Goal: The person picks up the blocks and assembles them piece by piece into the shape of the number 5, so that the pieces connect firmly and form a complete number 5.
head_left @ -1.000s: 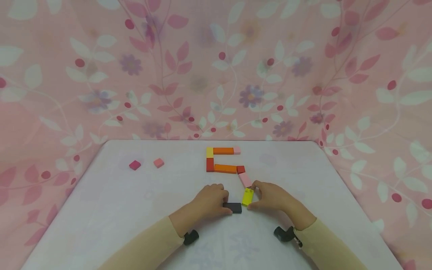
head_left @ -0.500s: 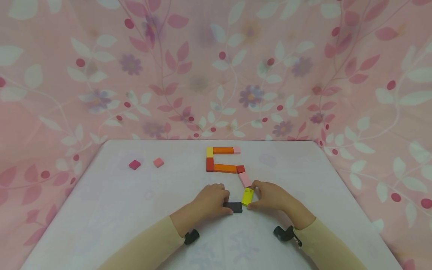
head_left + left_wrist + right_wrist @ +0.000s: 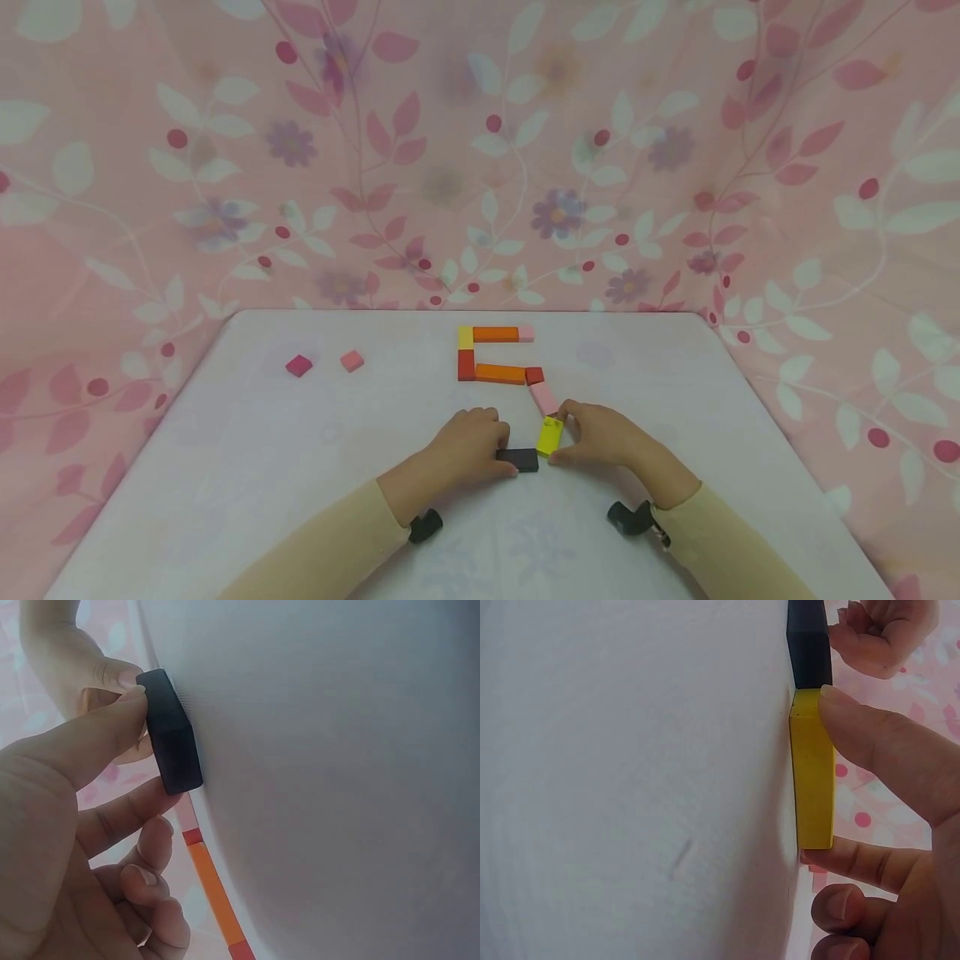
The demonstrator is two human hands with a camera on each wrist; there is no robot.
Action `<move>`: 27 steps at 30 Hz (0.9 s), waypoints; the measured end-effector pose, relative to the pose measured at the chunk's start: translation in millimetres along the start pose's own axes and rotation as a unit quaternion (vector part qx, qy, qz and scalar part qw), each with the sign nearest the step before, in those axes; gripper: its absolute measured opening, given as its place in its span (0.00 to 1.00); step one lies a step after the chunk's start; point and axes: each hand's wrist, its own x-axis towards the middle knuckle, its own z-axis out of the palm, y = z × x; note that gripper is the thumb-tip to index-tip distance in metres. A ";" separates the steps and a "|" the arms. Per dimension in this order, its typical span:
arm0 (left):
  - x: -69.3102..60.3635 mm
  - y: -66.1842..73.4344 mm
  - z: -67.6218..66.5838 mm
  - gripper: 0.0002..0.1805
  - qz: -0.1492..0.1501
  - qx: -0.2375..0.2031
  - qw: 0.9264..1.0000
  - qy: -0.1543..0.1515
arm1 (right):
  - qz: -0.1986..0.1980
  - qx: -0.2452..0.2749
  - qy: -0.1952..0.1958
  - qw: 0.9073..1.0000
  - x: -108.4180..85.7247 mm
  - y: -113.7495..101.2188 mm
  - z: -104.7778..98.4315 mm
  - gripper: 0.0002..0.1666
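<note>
My left hand [image 3: 467, 448] pinches a black block [image 3: 523, 460] between thumb and index finger; the left wrist view shows the black block [image 3: 171, 735] with a fingertip at each end. My right hand [image 3: 609, 435] holds a yellow block [image 3: 550, 437] the same way, with its thumb [image 3: 877, 735] on the near end of the yellow block [image 3: 814, 776]. In the right wrist view the black block [image 3: 810, 645] sits right up against the yellow one. Just beyond the yellow block lies a slanted pink block [image 3: 543, 398].
A small red block [image 3: 535, 375] and an orange block [image 3: 500, 373] lead left to a red one [image 3: 467, 365]. A pale yellow block [image 3: 466, 337], another orange [image 3: 496, 334] and a light pink one [image 3: 527, 333] lie behind. Two loose blocks, magenta [image 3: 299, 366] and pink [image 3: 352, 361], lie left.
Since a second ago, my left hand and the black block have shifted very slightly to the right. My right hand keeps its place at the yellow block.
</note>
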 end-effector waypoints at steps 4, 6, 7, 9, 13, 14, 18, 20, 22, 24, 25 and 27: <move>-0.5 -0.4 0.6 0.19 -0.002 -0.001 1.000 -0.003 | -0.002 0.000 -0.001 1.000 -0.3 0.7 -0.9 0.42; -0.9 -0.5 0.3 0.19 -0.001 -0.002 1.000 -0.004 | -0.005 0.000 0.000 1.000 -0.1 1.3 -0.9 0.41; -1.0 -0.5 0.2 0.19 0.000 -0.003 1.000 -0.005 | -0.006 0.000 0.001 1.000 -0.2 1.4 -0.9 0.41; -1.2 -0.6 -0.1 0.18 0.001 -0.005 1.000 -0.006 | -0.005 0.002 0.001 1.000 -0.5 1.4 -0.5 0.41; -1.2 -0.8 0.0 0.18 0.002 -0.007 1.000 -0.006 | -0.008 0.003 0.000 1.000 -0.7 0.9 0.1 0.41; -1.4 -0.8 -0.2 0.18 0.002 -0.007 1.000 -0.007 | -0.008 0.003 0.000 1.000 -0.5 0.8 0.1 0.41; -2.0 -0.7 -1.1 0.18 0.002 -0.010 1.000 -0.009 | -0.010 0.003 0.002 1.000 -0.5 0.6 -0.2 0.40; -2.1 -0.7 -1.5 0.19 0.003 -0.010 1.000 -0.009 | -0.010 0.003 0.002 1.000 -0.7 0.5 -0.4 0.40; -2.1 -0.7 -1.4 0.19 0.005 -0.009 1.000 -0.008 | -0.010 0.005 0.001 1.000 -1.5 -0.1 -1.2 0.40; -2.0 -0.8 -1.1 0.19 0.006 -0.008 1.000 -0.007 | -0.009 0.006 -0.001 1.000 -1.3 -0.1 -1.3 0.40; -1.8 -1.0 -0.9 0.19 0.007 -0.007 1.000 -0.007 | -0.009 0.007 -0.002 1.000 -1.4 -0.2 -1.4 0.40; -2.1 -1.1 -0.5 0.19 0.007 -0.007 1.000 -0.008 | -0.008 0.009 -0.003 1.000 -1.2 -0.3 -1.3 0.40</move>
